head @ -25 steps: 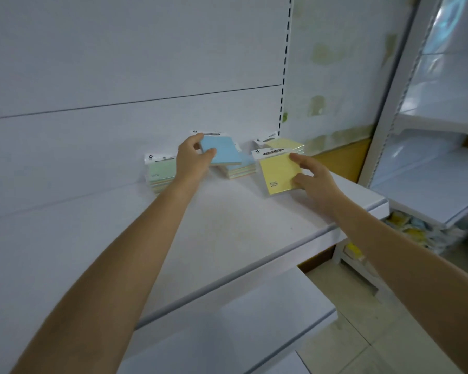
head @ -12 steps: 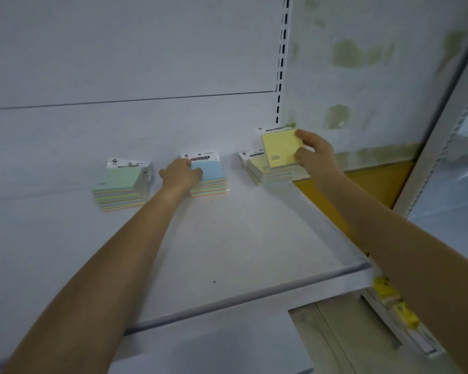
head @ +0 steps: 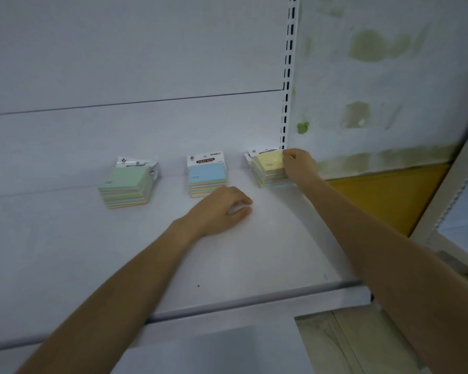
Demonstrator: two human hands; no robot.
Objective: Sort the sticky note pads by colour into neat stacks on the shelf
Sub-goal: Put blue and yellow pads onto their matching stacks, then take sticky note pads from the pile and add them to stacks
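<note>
Three stacks of sticky note pads stand in a row at the back of the white shelf [head: 254, 260]: a green-topped stack [head: 127, 184] on the left, a blue-topped stack [head: 206, 174] in the middle, a yellow-topped stack [head: 268, 166] on the right. My right hand [head: 299, 166] rests against the right side of the yellow stack, fingers on its top pad. My left hand [head: 222, 209] lies curled on the shelf just in front of the blue stack, holding nothing.
A slotted upright [head: 288, 76] runs up the back panel behind the yellow stack. A stained white wall panel [head: 376, 76] and a yellow panel [head: 384, 195] lie to the right. A lower shelf [head: 214, 346] sits below the front edge.
My left hand has let go of the blue pad and drawn back onto the shelf. My right hand has set the yellow pad down on the yellow stack.
</note>
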